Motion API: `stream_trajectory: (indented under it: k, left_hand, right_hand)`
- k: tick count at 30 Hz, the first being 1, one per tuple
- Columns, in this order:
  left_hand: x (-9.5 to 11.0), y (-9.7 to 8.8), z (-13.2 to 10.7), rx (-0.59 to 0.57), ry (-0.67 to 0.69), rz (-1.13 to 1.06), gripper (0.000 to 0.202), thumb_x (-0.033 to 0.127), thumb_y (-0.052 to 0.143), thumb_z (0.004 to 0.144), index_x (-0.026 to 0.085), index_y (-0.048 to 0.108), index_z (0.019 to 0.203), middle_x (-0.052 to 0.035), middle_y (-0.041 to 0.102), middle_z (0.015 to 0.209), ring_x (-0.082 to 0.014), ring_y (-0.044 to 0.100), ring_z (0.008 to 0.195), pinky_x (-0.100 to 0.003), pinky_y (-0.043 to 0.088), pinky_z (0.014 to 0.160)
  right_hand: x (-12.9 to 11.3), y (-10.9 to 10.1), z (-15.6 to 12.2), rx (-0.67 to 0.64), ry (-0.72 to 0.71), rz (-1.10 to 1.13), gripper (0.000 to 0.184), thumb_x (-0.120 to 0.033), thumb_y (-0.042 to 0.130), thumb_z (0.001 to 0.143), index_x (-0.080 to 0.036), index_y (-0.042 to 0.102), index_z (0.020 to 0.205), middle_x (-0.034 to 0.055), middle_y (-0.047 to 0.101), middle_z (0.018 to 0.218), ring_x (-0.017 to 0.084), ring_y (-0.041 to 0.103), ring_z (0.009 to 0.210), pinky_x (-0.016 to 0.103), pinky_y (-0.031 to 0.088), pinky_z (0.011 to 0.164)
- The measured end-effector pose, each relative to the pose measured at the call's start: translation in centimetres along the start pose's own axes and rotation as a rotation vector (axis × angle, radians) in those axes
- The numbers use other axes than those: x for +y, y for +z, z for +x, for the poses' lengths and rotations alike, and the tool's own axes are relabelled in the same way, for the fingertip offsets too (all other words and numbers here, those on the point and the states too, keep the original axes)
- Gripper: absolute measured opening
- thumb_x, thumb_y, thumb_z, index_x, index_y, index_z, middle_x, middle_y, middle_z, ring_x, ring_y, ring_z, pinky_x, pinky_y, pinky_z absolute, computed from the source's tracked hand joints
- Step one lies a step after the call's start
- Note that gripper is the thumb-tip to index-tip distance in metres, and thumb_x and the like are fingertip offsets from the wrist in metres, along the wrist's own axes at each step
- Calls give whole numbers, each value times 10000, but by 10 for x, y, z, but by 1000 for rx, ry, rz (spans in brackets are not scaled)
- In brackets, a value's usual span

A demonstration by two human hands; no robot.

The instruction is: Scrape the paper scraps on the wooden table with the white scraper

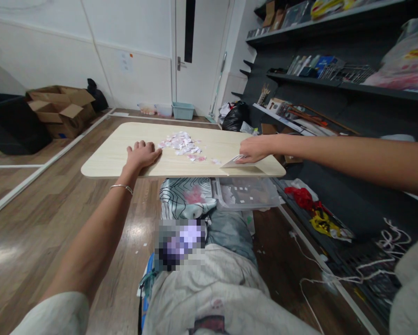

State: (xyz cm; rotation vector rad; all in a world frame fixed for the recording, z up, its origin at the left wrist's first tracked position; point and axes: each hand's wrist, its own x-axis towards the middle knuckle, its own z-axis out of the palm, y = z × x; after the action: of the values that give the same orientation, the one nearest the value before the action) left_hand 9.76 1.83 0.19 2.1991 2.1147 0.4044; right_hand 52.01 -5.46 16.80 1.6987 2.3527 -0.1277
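Observation:
My left hand [142, 156] lies on the near part of the pale wooden tabletop [125, 137], fingers apart and holding nothing. Just beyond its thumb is a heap of small white and pinkish paper scraps [181, 142]. Over on the right of the tabletop, my right hand [255, 150] grips a flat white card [235, 162], tilted with its lower edge at the surface. A few pink-stained scraps [197, 158] lie between the heap and the card. My right fingertips are partly hidden behind the hand.
Below the table's near edge is a clear plastic bin [248, 193] with scraps inside, beside a patterned cloth [184, 195]. A blurred phone-like object [182, 244] rests on my lap. Dark shelves [320, 86] line the right; cardboard boxes [62, 109] stand at the left.

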Motion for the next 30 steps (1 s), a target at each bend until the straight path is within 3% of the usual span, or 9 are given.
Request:
stream_trajectory:
  k: [3, 8, 16, 19, 23, 26, 30]
  left_hand:
    - [0, -1, 0, -1, -7, -1, 729, 587, 350, 1130, 173, 766, 1562, -319, 658, 1709, -503, 544, 1638, -728, 394, 1345]
    - [1, -2, -1, -14, -10, 10, 739, 603, 348, 1130, 171, 763, 1563, -316, 649, 1714, -504, 538, 1639, -715, 385, 1355]
    - [0, -1, 0, -11, -10, -3, 746, 602, 339, 1124, 177, 765, 1565, -313, 658, 1703, -503, 535, 1640, -720, 374, 1354]
    - [1, -1, 0, -9, -12, 2, 741, 604, 348, 1127, 171, 767, 1559, -314, 655, 1704, -505, 535, 1638, -714, 379, 1354]
    - [1, -1, -1, 2, -6, -6, 707, 591, 375, 1131, 177, 774, 1543, -316, 668, 1687, -508, 546, 1620, -721, 389, 1343]
    - [2, -1, -1, 11, -7, -21, 676, 586, 403, 1125, 202, 784, 1531, -306, 683, 1673, -513, 548, 1612, -736, 400, 1327]
    - [2, -2, -2, 1, -15, -22, 681, 606, 391, 1129, 210, 791, 1512, -299, 675, 1677, -508, 546, 1621, -724, 402, 1336]
  right_hand:
    - [1, 3, 3, 34, 76, 34, 468, -419, 1097, 846, -254, 685, 699, 203, 884, 1018, 388, 798, 1321, 539, 576, 1123]
    - [5, 7, 11, -28, 120, 21, 494, -547, 1084, 851, -261, 701, 727, 210, 902, 1088, 383, 818, 1348, 526, 603, 1109]
    - [12, 10, 7, 94, 201, 122, 596, -769, 994, 897, -260, 724, 746, 178, 899, 988, 333, 878, 1164, 518, 640, 1050]
    - [17, 8, 2, 42, 198, 77, 586, -734, 994, 921, -247, 725, 736, 162, 890, 968, 309, 872, 1125, 512, 630, 1047]
    - [24, -3, 0, -59, 39, -37, 538, -613, 1079, 854, -215, 736, 739, 174, 879, 971, 331, 845, 1115, 505, 622, 1018]
    - [29, -12, 6, -43, -36, -112, 485, -582, 1047, 891, -196, 774, 784, 171, 867, 942, 347, 827, 1099, 496, 617, 990]
    - [31, -17, 17, 13, -29, -148, 404, -530, 1037, 901, -192, 822, 850, 166, 870, 966, 360, 815, 1139, 486, 605, 992]
